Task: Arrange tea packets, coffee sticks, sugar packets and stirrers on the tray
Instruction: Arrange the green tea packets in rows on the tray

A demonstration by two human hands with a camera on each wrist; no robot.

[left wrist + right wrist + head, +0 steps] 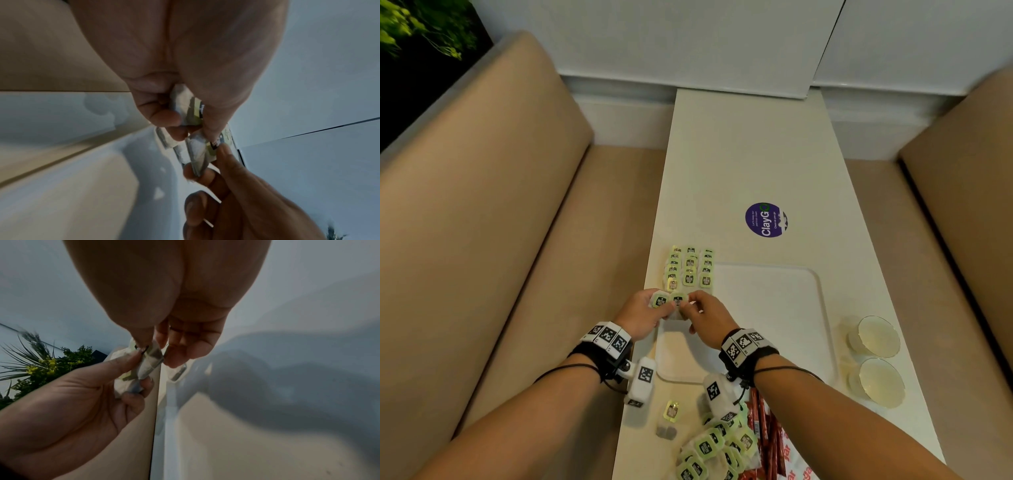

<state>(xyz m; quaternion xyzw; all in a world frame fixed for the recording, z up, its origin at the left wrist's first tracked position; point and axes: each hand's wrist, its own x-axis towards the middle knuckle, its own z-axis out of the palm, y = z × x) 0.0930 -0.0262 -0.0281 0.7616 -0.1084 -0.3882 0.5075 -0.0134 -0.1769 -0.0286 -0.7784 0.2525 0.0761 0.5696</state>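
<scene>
Both your hands pinch tea packets: your left hand [640, 313] holds one [660, 300], your right hand [705, 317] another [678, 299], over the white tray [784, 308] at its 9 o'clock edge. Three neat rows of packets [690, 269] lie at the tray's 11 o'clock corner; the loose pile [717, 448] and red sticks [765, 425] wait at 6 o'clock. From your left wrist, fingers [162, 118] curl round a flat, glossy, crinkly sachet [192, 113]. From your right wrist, your fingertips [180, 353] nip a thin foil edge [153, 358]. You seem mid-row; next, lay each flat, aligned with the rows.
</scene>
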